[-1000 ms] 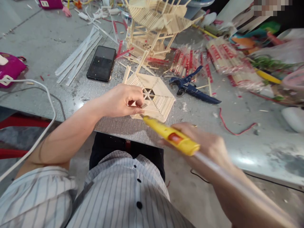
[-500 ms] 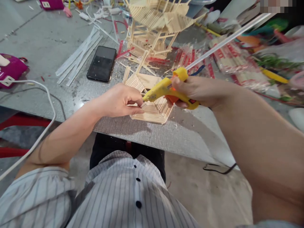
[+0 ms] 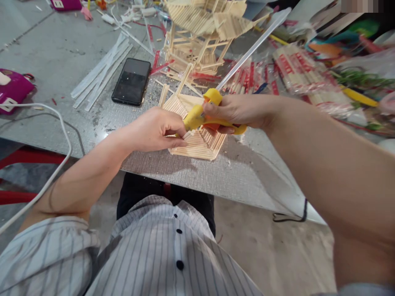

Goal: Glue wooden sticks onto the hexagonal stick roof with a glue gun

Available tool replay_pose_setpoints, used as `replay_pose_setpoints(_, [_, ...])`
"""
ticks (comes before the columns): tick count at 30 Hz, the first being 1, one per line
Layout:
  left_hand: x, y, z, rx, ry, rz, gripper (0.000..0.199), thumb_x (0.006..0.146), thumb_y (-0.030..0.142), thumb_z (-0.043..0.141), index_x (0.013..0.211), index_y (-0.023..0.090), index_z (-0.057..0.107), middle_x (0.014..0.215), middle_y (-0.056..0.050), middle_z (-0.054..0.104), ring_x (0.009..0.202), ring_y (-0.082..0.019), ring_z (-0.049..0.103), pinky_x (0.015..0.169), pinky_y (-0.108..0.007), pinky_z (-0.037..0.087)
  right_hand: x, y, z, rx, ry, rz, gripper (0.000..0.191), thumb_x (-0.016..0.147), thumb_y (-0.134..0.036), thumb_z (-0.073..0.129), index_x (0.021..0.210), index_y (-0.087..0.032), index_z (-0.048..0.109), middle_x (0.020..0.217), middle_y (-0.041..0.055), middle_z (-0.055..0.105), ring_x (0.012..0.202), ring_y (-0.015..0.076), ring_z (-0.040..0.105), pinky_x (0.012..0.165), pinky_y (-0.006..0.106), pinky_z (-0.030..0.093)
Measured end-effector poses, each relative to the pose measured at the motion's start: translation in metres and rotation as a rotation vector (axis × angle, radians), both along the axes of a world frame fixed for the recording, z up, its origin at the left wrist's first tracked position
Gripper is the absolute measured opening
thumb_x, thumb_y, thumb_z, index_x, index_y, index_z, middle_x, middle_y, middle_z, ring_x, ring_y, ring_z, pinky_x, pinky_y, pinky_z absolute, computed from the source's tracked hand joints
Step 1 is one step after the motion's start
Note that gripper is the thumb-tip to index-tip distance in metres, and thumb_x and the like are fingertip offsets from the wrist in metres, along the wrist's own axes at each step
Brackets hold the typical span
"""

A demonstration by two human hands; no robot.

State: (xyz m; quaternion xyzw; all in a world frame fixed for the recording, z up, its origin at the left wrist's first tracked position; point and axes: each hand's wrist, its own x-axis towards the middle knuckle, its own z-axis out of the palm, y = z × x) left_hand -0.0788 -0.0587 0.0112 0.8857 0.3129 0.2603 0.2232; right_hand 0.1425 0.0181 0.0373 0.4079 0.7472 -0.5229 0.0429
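My right hand [image 3: 225,111] is wrapped round a yellow hot glue gun [image 3: 194,117], with a long clear glue stick [image 3: 253,49] sticking out of its back. The gun's nozzle points down to the left, close by the fingers of my left hand [image 3: 162,129]. Thumb and forefinger of that hand pinch a short wooden stick [image 3: 189,135], mostly hidden by the fingers. Under both hands lies a roof-like panel of glued wooden sticks [image 3: 197,150], near the table's front edge. Some thin sticks stand up from its far side.
Behind the panel stands a tiered stick model [image 3: 197,45]. A black phone [image 3: 131,81] and clear glue sticks [image 3: 101,72] lie to the left. Packets of sticks [image 3: 296,68] lie on the right. A white cable [image 3: 63,123] crosses the left side, near a purple object [image 3: 15,90].
My right hand has moved the glue gun left and tilted it, bringing its nozzle lower by my left fingers. The left hand has stayed almost still.
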Motion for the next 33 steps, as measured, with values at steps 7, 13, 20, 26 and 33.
replay_pose_setpoints(7, [0.001, 0.0, 0.001, -0.005, -0.004, -0.015, 0.019, 0.082, 0.027, 0.061, 0.067, 0.016, 0.065, 0.065, -0.001, 0.061, 0.06, -0.009, 0.053, 0.062, -0.023, 0.039, -0.007, -0.002, 0.003, 0.011, -0.03, -0.015, 0.053, 0.083, -0.067, 0.047, 0.068, -0.017, 0.052, 0.051, -0.0045, 0.045, 0.039, 0.0031, 0.032, 0.037, 0.018, 0.023])
replay_pose_setpoints(13, [0.001, 0.0, 0.001, 0.001, 0.017, 0.002, 0.019, 0.082, 0.029, 0.061, 0.068, 0.016, 0.065, 0.063, 0.0, 0.061, 0.06, -0.008, 0.054, 0.062, -0.022, 0.038, -0.011, -0.006, 0.009, -0.015, -0.037, -0.087, 0.048, 0.087, -0.058, 0.049, 0.068, -0.014, 0.052, 0.05, -0.0051, 0.043, 0.04, 0.0006, 0.031, 0.037, 0.017, 0.019])
replay_pose_setpoints(20, [0.0, 0.001, 0.0, 0.018, 0.024, 0.002, 0.021, 0.082, 0.032, 0.062, 0.069, 0.016, 0.066, 0.062, 0.0, 0.061, 0.06, -0.008, 0.056, 0.062, -0.021, 0.039, -0.014, -0.008, 0.012, -0.012, -0.034, -0.057, 0.049, 0.084, -0.06, 0.052, 0.062, -0.016, 0.045, 0.045, -0.0077, 0.039, 0.037, 0.0005, 0.03, 0.036, 0.017, 0.018])
replay_pose_setpoints(26, [0.0, 0.0, 0.001, 0.031, 0.04, 0.009, 0.022, 0.083, 0.032, 0.061, 0.07, 0.016, 0.066, 0.063, 0.0, 0.062, 0.061, -0.008, 0.056, 0.063, -0.022, 0.039, -0.008, -0.002, 0.011, 0.019, -0.043, -0.036, 0.051, 0.085, -0.061, 0.049, 0.064, -0.015, 0.048, 0.048, -0.0064, 0.046, 0.038, -0.0002, 0.035, 0.037, 0.015, 0.022])
replay_pose_setpoints(33, [0.001, 0.0, 0.001, 0.032, 0.052, 0.024, 0.021, 0.082, 0.033, 0.061, 0.071, 0.016, 0.067, 0.06, 0.001, 0.059, 0.057, -0.007, 0.052, 0.058, -0.02, 0.037, 0.004, -0.003, 0.004, 0.0, 0.002, -0.044, 0.048, 0.085, -0.057, 0.055, 0.063, -0.015, 0.052, 0.048, -0.0048, 0.046, 0.042, 0.0012, 0.033, 0.039, 0.017, 0.021])
